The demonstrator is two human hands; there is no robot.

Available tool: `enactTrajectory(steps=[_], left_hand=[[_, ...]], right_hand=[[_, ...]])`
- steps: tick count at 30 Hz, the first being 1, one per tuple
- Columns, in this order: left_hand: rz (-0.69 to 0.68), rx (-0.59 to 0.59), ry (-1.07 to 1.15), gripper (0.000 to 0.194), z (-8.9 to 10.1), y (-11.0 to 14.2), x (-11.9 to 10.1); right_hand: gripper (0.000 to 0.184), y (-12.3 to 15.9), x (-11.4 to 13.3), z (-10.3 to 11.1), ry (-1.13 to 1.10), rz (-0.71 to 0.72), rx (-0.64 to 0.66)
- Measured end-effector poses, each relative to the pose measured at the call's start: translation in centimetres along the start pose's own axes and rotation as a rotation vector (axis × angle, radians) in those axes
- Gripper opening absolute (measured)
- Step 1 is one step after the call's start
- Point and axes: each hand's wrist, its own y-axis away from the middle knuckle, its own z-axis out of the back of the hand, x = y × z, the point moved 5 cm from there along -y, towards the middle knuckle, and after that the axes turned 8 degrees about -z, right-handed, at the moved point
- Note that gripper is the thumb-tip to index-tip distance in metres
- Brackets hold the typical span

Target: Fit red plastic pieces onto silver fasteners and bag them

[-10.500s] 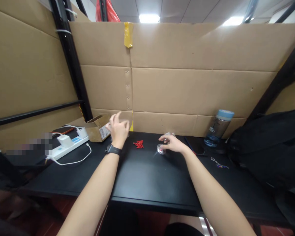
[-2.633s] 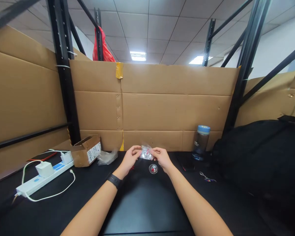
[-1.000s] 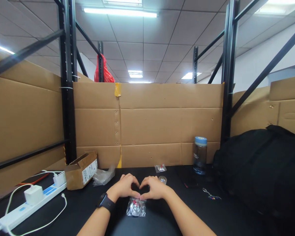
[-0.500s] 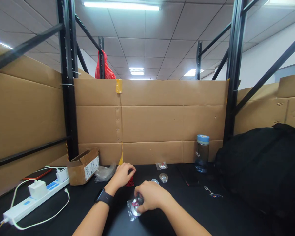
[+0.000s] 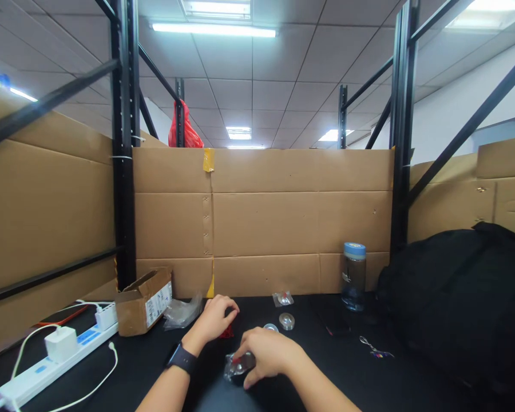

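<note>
My right hand (image 5: 269,356) is low in the middle, with thumb and fingers around a small round item in a clear plastic wrapper (image 5: 236,367). The item looks tilted, showing a dark, shiny side and a bit of red. Up and to the left, my left hand (image 5: 218,316) has its thumb and fingers apart, next to a red thing (image 5: 227,332) that it partly covers. Beyond my right hand lie a round silver piece (image 5: 286,321) and another round piece (image 5: 271,327), partly hidden by that hand. Farther back sits a wrapped small item (image 5: 282,298).
At left are a white power strip (image 5: 58,363) with plugs and cables, an open cardboard box (image 5: 139,303) and a clear plastic bag (image 5: 183,312). A blue-lidded bottle (image 5: 353,277), a small cable bundle (image 5: 375,349) and a black bag (image 5: 455,303) stand or lie right.
The wrapped round item has turned from showing its silver face to a tilted, darker side in my right hand. My left hand stays by the red thing. The camera view has tipped slightly upward.
</note>
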Motion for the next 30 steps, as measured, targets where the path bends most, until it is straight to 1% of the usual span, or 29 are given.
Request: enactTrajectory(steps=[2,5,7,11,13,15,17,18,20,23,25,26,27,28,29,30], left_hand=[[0.008,0.003,0.006,0.023,-0.1,0.0,0.0],[0.026,0.002,0.042,0.026,0.1,0.0,-0.1],[0.037,-0.002,0.086,0.03,0.2,0.0,-0.3],[0.026,0.016,0.266,0.039,0.3,-0.3,-1.0],[0.011,0.075,0.383,0.047,0.1,-0.3,-1.4],[-0.01,0.159,0.488,0.054,-0.4,-0.2,-2.0],[-0.022,0.221,0.557,0.052,-1.1,-0.1,-2.5],[-0.019,0.225,0.571,0.047,-1.4,-0.1,-2.7],[-0.009,0.174,0.552,0.037,-2.1,-0.3,-2.9],[0.002,0.028,0.465,0.025,-2.7,-0.9,-2.8],[0.028,-0.075,0.411,0.023,-2.2,-1.2,-2.2],[0.051,-0.132,0.381,0.025,-1.6,-1.3,-1.8],[0.077,-0.195,0.344,0.027,-0.7,-1.3,-1.2],[0.117,-0.268,0.291,0.031,0.4,-1.2,-0.3],[0.178,-0.337,0.213,0.036,1.7,-0.9,0.7],[0.27,-0.417,0.123,0.041,3.2,-0.3,2.0]], right_hand=[[0.041,0.0,-0.3,0.1,-0.035,-0.025,-0.029],[0.028,0.1,-1.0,0.6,-0.149,-0.021,-0.051],[0.023,0.1,-1.8,1.1,-0.198,-0.042,-0.1],[0.021,-0.2,-3.5,2.2,-0.264,-0.095,-0.27],[0.024,-0.5,-4.4,2.6,-0.341,-0.129,-0.322],[0.03,-0.7,-5.2,3.0,-0.418,-0.165,-0.377],[0.036,-0.8,-5.9,3.5,-0.481,-0.19,-0.467],[0.039,-0.8,-6.1,3.8,-0.51,-0.2,-0.521],[0.044,-0.8,-6.6,4.2,-0.56,-0.215,-0.624],[0.045,-0.7,-6.8,4.4,-0.608,-0.209,-0.725],[0.041,-0.4,-7.0,4.4,-0.62,-0.222,-0.758],[0.042,-0.2,-7.1,4.4,-0.602,-0.234,-0.757],[0.047,0.0,-7.1,4.3,-0.562,-0.242,-0.733],[0.054,0.1,-7.1,4.1,-0.504,-0.238,-0.681],[0.059,0.2,-7.0,3.7,-0.433,-0.218,-0.595],[0.063,0.1,-6.7,3.1,-0.362,-0.181,-0.482]])
